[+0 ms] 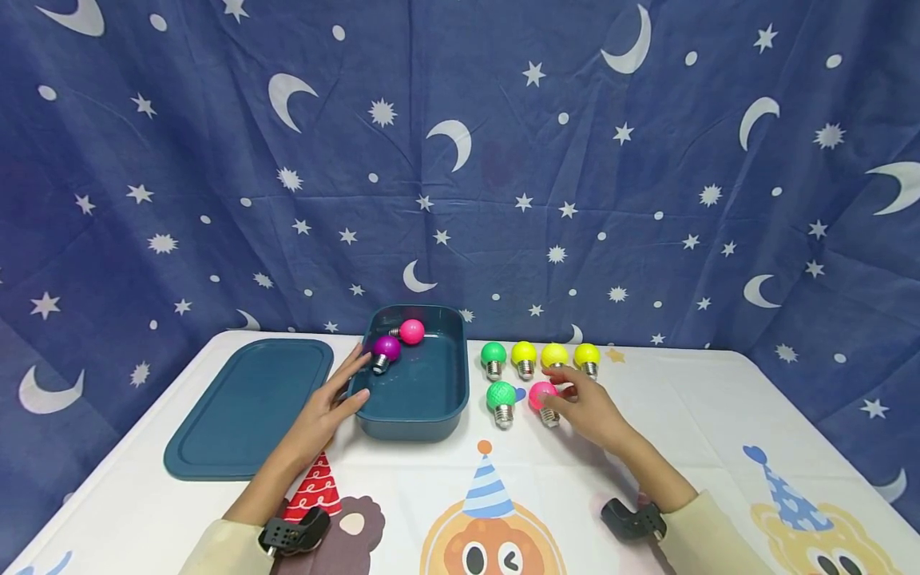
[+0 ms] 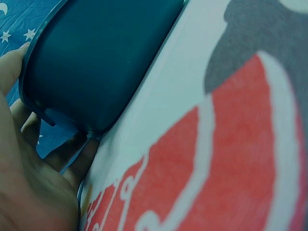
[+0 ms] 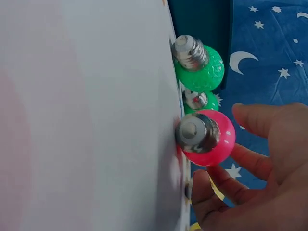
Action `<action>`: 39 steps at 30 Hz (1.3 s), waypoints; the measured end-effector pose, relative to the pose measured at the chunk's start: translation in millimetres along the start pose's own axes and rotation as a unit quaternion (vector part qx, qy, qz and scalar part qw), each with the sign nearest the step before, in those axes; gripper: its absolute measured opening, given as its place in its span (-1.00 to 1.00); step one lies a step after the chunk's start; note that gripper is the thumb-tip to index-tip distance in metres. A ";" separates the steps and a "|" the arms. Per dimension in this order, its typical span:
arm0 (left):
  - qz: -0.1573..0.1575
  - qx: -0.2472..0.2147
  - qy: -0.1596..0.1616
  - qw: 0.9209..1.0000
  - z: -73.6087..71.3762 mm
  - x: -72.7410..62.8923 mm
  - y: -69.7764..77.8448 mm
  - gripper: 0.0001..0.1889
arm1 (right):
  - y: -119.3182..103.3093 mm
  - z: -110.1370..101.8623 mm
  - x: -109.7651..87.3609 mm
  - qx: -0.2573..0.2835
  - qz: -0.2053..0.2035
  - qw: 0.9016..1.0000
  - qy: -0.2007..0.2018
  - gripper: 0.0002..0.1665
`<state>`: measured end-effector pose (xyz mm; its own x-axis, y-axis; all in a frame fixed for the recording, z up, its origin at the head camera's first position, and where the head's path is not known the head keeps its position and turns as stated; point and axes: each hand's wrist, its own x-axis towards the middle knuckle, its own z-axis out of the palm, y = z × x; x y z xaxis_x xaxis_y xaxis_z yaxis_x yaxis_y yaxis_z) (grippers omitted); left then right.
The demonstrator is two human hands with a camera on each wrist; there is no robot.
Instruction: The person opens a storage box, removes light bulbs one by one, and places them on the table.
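A dark teal box (image 1: pixel 424 427) stands at the middle back of the table, with a purple light bulb (image 1: pixel 386 348) and a pink light bulb (image 1: pixel 412 331) inside. My left hand (image 1: pixel 323 415) rests against the box's left side, fingers spread and fingertips at its rim and wall. To the right of the box, my right hand (image 1: pixel 588 406) reaches around another pink light bulb (image 3: pixel 224 139) on the table. Its thumb and fingers are spread about the bulb, with a visible gap at the thumb in the right wrist view. A textured green light bulb (image 1: pixel 501 395) lies just left of it.
Behind these bulbs is a row of a green bulb (image 1: pixel 493 354) and three yellow bulbs (image 1: pixel 524 354). The teal lid (image 1: pixel 247 411) lies flat left of the box. A printed white cloth (image 1: pixel 690 415) covers the table, and a blue starry curtain (image 1: pixel 496 160) hangs behind.
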<state>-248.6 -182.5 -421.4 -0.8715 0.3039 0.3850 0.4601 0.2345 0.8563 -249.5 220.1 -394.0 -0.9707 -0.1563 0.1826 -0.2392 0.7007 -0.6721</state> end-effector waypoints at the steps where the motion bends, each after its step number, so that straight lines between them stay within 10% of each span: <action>1: 0.000 -0.001 0.000 1.000 -0.2 -0.1 0.2 -0.42 | -1.5 -1.7 0.3 -0.001 -0.005 1.000 0.001 -0.46; 16: 0.002 -0.004 -0.006 1.000 2.3 2.1 1.8 -0.43 | -65.7 -12.8 22.8 0.017 -0.047 0.999 -0.005 -0.41; 27: -0.004 0.003 -0.001 1.000 0.9 -1.0 -0.7 -0.42 | -139.5 35.5 60.8 0.065 -0.064 0.992 -0.084 -0.43; 39: -0.002 0.000 -0.001 1.000 0.2 -0.6 -1.3 -0.43 | -169.0 91.4 89.3 0.090 -0.022 0.989 -0.114 -0.38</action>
<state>-248.6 -182.8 -422.9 -0.8726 0.3057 0.3809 0.4569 0.2355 0.8578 -297.8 24.2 -329.7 -0.9342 -0.3514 0.0622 -0.2622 0.5576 -0.7876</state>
